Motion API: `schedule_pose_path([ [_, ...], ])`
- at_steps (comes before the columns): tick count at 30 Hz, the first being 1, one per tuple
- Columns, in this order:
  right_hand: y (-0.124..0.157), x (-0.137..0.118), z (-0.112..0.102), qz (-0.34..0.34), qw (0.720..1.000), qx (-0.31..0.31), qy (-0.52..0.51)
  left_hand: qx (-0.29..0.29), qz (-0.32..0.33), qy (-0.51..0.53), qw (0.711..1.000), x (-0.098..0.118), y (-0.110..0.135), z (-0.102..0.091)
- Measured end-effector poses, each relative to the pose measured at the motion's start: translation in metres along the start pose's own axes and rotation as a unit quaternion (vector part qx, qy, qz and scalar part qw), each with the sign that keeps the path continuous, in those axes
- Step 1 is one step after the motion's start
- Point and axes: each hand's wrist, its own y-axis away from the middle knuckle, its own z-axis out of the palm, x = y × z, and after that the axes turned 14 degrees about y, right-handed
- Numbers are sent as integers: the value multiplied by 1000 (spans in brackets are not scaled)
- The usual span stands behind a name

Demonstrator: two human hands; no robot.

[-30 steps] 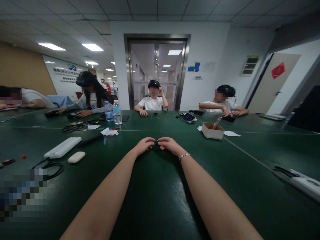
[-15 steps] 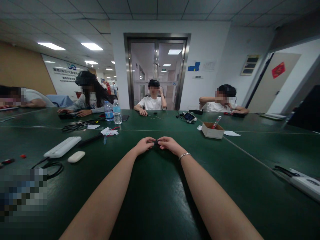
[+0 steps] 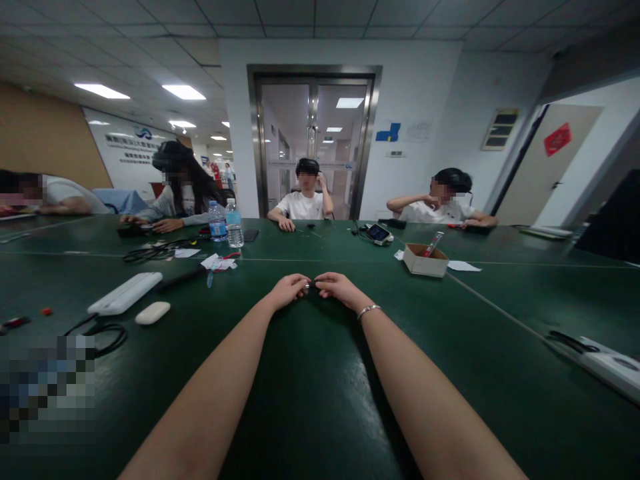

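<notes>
Doors [image 3: 287, 127] stand beyond the desk [image 3: 310, 387]; the left hand [image 3: 289, 289] and right hand [image 3: 340, 289] pinch a dark piece [image 3: 313, 285] between them.

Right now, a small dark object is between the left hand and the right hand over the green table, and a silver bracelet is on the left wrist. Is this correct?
Not fully: the head view shows the silver bracelet on the right wrist. The rest stands: a small dark object is between the left hand and the right hand over the green table.
</notes>
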Motion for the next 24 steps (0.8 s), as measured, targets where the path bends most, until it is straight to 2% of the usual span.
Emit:
schedule_pose_path([
  [24, 3, -3, 1, 7, 1000, 3, -6, -12, -12, -4, 1000, -1, -1, -2],
])
